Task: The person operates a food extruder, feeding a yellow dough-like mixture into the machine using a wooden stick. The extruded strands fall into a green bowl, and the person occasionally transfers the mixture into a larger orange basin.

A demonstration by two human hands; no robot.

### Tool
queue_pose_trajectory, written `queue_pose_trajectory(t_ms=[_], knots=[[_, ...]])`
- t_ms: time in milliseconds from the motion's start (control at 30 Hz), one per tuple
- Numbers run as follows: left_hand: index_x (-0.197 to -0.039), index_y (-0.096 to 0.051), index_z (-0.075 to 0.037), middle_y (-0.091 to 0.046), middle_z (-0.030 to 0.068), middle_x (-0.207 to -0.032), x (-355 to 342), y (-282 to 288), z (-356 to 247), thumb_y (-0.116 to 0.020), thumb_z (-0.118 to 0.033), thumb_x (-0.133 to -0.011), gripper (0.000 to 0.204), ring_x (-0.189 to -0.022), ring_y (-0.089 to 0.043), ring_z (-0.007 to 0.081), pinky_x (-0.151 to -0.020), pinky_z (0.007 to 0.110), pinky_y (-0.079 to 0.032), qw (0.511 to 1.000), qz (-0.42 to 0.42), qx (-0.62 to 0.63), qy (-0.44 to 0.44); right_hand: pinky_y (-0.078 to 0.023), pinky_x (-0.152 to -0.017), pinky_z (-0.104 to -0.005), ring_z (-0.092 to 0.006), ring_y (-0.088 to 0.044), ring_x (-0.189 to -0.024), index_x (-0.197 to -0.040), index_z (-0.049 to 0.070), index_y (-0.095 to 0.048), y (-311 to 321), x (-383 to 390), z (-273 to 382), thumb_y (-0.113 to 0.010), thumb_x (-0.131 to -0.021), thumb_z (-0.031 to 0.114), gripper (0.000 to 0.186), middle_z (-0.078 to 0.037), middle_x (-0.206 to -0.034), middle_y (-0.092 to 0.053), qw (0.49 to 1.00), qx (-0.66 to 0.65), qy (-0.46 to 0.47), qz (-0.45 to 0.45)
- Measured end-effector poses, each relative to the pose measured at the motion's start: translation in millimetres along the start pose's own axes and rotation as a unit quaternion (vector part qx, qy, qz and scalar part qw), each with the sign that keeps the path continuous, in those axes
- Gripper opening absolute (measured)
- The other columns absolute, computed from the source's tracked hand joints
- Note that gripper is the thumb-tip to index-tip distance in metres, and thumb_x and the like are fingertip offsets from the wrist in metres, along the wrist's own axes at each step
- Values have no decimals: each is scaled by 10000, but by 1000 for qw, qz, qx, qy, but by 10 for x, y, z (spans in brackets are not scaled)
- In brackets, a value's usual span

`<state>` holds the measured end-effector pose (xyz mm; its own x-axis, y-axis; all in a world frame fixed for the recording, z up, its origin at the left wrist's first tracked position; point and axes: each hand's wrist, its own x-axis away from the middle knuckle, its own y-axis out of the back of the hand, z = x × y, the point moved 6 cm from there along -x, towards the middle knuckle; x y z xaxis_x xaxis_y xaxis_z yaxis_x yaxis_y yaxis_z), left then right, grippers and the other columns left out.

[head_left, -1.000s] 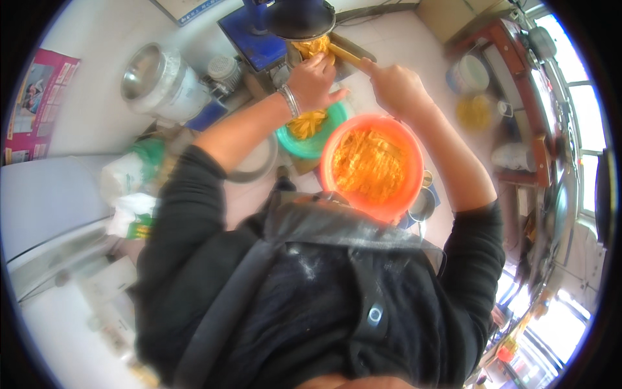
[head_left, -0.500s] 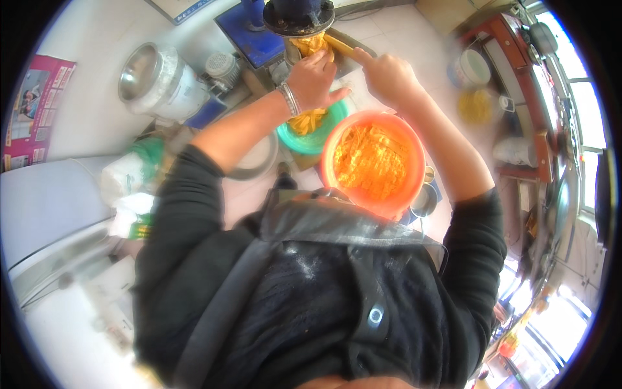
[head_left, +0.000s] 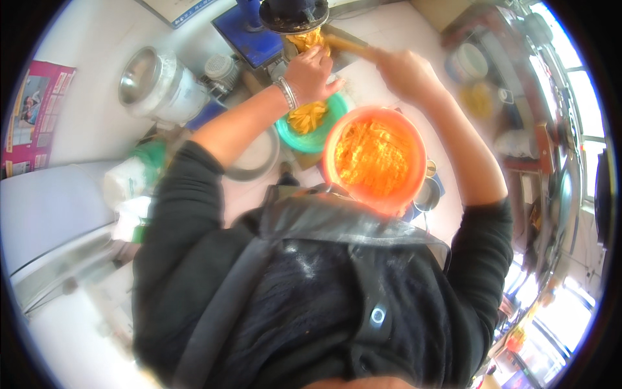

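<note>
Under the round black head of a machine (head_left: 295,16) hangs a bunch of thick yellow noodle-like strands (head_left: 306,41). My left hand (head_left: 308,76), with bracelets at the wrist, cups the lower end of these strands, its thumb held out to the side. To its right, my right hand (head_left: 407,74) is closed round a yellowish, wooden-looking stick (head_left: 353,47). The stick's far end points at the strands below the machine head. Beneath my left hand stands a green basin (head_left: 317,141) holding more yellow strands (head_left: 307,118). Nearer to me is an orange tub (head_left: 418,175) of crumbly orange-yellow dough (head_left: 370,159).
A blue machine base (head_left: 245,37) lies at the back. A steel pot-like vessel (head_left: 159,84) and a motor (head_left: 221,67) stand to the left. Near the tub's right side is a small dark pan (head_left: 427,194). A white bucket (head_left: 468,63) stands farther right.
My right hand has moved a little to the right with the stick, drawing it back somewhat from the strands. My left hand stays at the strands, slightly shifted.
</note>
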<state>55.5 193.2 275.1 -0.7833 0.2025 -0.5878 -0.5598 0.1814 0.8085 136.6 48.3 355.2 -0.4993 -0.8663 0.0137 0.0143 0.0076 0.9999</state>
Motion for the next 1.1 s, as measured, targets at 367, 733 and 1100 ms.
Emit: queue_pose_trajectory(t_ms=[367,733,1100], knots=[[-929,-640,51,-689,253,-1058,-5,1,5,-741,-417,-793,498,-1069,-672,395,-883,440,-560,998,-50,26,-19,-533,-559,-457,-332,-669,-630,-1449,165,-449,-176,-198,108,-517,-931,102,526,-132,-703,-663,998,43,30,28],[-980,-592,30,-663,224,-1109,19,9,-7,-796,-341,-750,482,-1121,-648,388,-886,439,-563,998,-45,30,-15,-567,-650,-441,-343,-711,-790,-1310,46,-525,-109,-321,172,-573,-869,74,444,-152,-839,-708,998,3,9,58],[-975,-602,32,-669,214,-1118,31,-3,13,-770,-322,-772,442,-1117,-651,379,-887,434,-566,998,-50,12,-32,-566,-648,-453,-345,-711,-787,-1373,71,-510,-271,-369,218,-557,-875,75,500,-151,-853,-716,999,13,4,49]])
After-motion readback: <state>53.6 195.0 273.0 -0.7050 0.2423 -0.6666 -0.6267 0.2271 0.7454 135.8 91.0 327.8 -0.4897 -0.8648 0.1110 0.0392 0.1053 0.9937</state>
